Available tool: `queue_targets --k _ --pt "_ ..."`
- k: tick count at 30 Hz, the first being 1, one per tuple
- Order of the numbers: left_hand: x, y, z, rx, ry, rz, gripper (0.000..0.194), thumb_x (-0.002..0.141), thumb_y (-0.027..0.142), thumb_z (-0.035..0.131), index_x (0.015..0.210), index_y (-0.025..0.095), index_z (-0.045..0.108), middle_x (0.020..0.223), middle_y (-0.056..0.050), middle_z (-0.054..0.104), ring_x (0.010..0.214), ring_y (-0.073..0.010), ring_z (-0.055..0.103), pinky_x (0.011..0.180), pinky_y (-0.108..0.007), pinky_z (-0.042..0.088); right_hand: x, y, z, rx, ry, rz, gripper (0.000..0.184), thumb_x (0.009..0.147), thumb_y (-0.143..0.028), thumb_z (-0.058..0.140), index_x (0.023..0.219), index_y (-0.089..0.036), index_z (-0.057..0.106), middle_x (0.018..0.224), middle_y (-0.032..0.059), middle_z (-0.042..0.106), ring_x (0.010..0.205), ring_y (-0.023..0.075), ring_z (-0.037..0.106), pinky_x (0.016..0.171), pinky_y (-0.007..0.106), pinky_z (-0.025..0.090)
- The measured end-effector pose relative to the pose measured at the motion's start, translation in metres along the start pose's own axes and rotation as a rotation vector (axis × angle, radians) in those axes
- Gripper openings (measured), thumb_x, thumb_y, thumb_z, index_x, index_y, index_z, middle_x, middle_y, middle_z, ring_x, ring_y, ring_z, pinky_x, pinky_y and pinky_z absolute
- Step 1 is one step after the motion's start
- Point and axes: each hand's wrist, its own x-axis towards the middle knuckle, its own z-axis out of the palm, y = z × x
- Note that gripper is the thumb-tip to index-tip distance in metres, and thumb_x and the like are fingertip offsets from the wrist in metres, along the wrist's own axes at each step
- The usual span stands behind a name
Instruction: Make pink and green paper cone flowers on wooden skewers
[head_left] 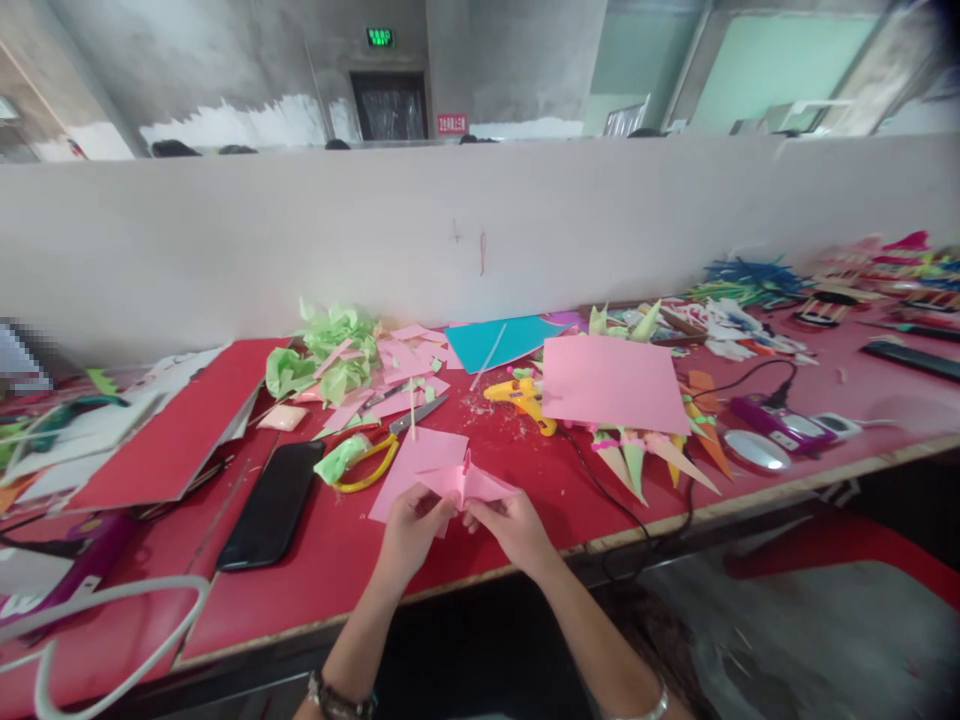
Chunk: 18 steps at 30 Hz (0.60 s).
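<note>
Between my two hands is a folded pink paper with two wing-like flaps spread sideways and a narrow peak in the middle. My left hand pinches its left side near the centre. On the other side, the thumb and fingers of my right hand are closed on it. The fold is held over the near edge of a flat pink sheet on the table. Just left of that sheet lie yellow-handled scissors, with a crumpled light-green paper against the handles. My fingers hide the bottom of the fold.
A black phone lies left on the red table. A yellow glue gun rests beside a pink sheet covering several paper cones; its cord trails right. Green tissue and a blue sheet lie near the partition.
</note>
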Motion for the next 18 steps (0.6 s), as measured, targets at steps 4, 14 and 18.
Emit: queue_targets --k 4,14,18 --pt "-0.002 0.003 0.002 0.004 -0.032 0.013 0.020 0.068 0.032 0.057 0.063 0.013 0.055 0.053 0.002 0.054 0.047 -0.0085 0.046 0.045 -0.019 0.037 0.000 -0.003 0.001 -0.020 0.044 0.007 0.019 0.069 -0.032 0.060 0.065 -0.014 0.062 0.057 0.0019 0.062 0.054 0.0142 0.058 0.055 0.026 0.048" --pt "-0.009 0.002 0.000 0.217 -0.078 0.166 0.014 0.076 0.023 0.048 0.078 0.015 0.058 0.077 -0.004 0.059 0.071 -0.0144 0.056 0.062 -0.023 0.046 0.000 0.011 -0.002 -0.266 0.073 -0.152 0.019 0.074 -0.028 0.056 0.087 -0.016 0.063 0.082 0.0081 0.066 0.078 0.0224 0.061 0.071 0.032 0.048" --pt "-0.010 0.008 -0.004 0.319 -0.150 0.281 0.016 0.072 0.019 0.052 0.087 0.016 0.058 0.088 -0.005 0.058 0.081 -0.0156 0.055 0.071 -0.025 0.045 -0.001 0.005 0.000 -0.247 0.006 -0.182 0.019 0.075 -0.024 0.054 0.091 -0.017 0.062 0.085 0.0064 0.066 0.079 0.0203 0.061 0.071 0.030 0.048"
